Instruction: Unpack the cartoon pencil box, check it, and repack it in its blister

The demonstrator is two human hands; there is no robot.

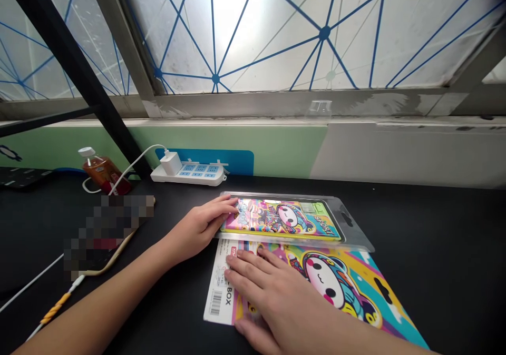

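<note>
Plastic pack [280, 219] touched by left hand [200, 227], fingers together; card [348, 286] beside it pressed by spread right hand [272, 297].

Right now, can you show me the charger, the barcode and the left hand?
Charger [171, 163]: head view, on its white body.
Barcode [216, 303]: head view, on its black bars.
Left hand [201, 226]: head view, on the back of the hand.

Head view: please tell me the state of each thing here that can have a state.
left hand, open, touching blister pack
clear plastic blister pack, flat, colourful insert inside
colourful printed card, flat, outside pack
right hand, open, resting on card
white power strip, charger plugged in
orange-filled plastic bottle, tilted, white cap on
</note>
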